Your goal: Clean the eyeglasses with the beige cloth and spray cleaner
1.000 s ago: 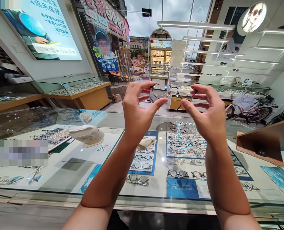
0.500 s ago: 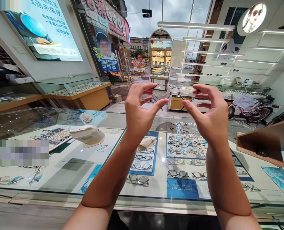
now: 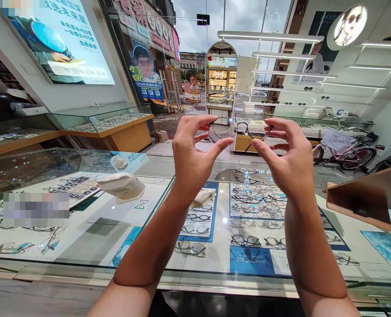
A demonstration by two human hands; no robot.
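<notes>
The left hand (image 3: 195, 152) and right hand (image 3: 289, 154) hide the ends of the glasses (image 3: 242, 123). A blurred patch (image 3: 36, 209) masks part of the table (image 3: 119, 213). The top edge cuts the poster (image 3: 74, 48); print on the blue card (image 3: 251, 259) is illegible.

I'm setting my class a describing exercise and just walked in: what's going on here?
A person holds up thin-rimmed round eyeglasses at a glass display counter. The left hand grips one end, the right hand the other, both raised clear of the counter. Below, rows of other eyeglasses lie on display; beyond the hands stands an arched mirror.
</notes>
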